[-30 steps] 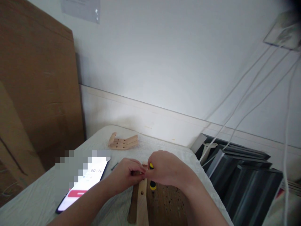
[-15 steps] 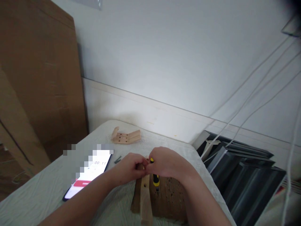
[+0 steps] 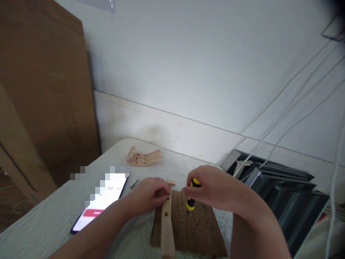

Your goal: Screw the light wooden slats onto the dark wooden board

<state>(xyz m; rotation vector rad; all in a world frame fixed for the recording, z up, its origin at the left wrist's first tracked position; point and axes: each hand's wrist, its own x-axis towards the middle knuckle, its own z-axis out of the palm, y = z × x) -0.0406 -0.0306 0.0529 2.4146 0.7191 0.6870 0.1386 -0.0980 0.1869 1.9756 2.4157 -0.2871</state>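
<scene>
My right hand is closed around a yellow and black screwdriver, its tip pointing down over a dark wooden board pitted with small holes. A pale wooden piece with drilled holes lies along the board's left side. At the far part of that piece, my left hand pinches a small dark screw at one of the holes. The fingers partly hide the screw. The screwdriver is to the right of the pale piece, apart from the screw.
Loose screws lie left of my left hand. A second pale wooden piece with several holes is at the back. A phone showing a timer lies at left. A cardboard box, dark panels and white cables surround the table.
My right hand has moved right, away from the left fingers, taking the screwdriver with it. More of the board now shows. My left hand stays at the pale wooden piece.
</scene>
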